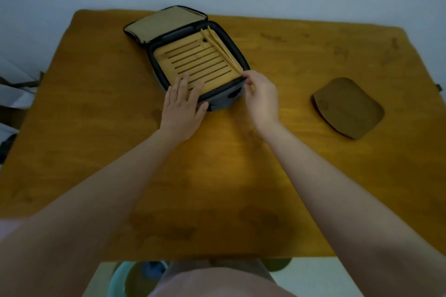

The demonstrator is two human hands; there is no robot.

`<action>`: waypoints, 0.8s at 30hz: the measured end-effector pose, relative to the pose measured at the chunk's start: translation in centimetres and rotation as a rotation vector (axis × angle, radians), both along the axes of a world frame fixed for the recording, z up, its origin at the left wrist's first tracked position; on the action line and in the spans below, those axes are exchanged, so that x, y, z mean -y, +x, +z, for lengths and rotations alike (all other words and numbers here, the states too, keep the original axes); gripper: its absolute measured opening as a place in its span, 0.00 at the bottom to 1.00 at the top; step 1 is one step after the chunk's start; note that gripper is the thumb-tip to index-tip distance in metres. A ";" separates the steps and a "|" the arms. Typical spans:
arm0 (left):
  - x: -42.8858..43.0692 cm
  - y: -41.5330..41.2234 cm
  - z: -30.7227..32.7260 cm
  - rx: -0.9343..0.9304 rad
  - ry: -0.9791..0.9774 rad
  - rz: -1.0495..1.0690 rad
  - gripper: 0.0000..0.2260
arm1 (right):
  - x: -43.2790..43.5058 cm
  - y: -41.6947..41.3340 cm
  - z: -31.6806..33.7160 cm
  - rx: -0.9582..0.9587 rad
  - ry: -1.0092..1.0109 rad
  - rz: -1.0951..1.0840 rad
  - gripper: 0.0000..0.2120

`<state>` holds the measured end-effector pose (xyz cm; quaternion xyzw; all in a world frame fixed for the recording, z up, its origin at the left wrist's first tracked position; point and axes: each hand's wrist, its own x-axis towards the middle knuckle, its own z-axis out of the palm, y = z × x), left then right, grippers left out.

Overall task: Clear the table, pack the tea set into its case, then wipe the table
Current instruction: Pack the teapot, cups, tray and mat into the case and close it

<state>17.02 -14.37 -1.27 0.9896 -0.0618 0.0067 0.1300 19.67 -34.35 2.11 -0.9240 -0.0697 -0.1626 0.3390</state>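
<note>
A dark grey zip case (pixel 237 55) lies open at the back middle of the wooden table (pixel 289 152), its beige-lined lid (pixel 169 23) flipped back. A slatted bamboo tea tray (pixel 195 60) fills the case. Thin bamboo tongs (pixel 218 46) lie along the tray's right edge. My left hand (pixel 183 106) rests flat on the tray's near corner and the case rim, fingers straight. My right hand (pixel 261 96) pinches the near end of the tongs at the case's near right corner.
A folded brown cloth (pixel 348 107) lies on the right side of the table. Dark damp-looking stains mark the tabletop near its front edge. A teal basin (pixel 120 279) sits on the floor below the front edge. A pale wall runs behind the table.
</note>
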 end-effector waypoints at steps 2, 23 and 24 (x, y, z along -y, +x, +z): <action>0.6 -1.6 0.2 0.032 0.006 -0.028 0.25 | 0.5 -1.3 -0.2 -0.019 -0.004 -0.035 0.15; 7.2 -10.8 2.3 -0.059 -0.006 -0.034 0.31 | 6.8 -11.7 -0.7 -0.230 -0.285 0.041 0.26; 8.0 -11.1 2.4 -0.082 -0.020 -0.010 0.31 | 7.7 -12.0 -0.5 -0.234 -0.294 0.060 0.26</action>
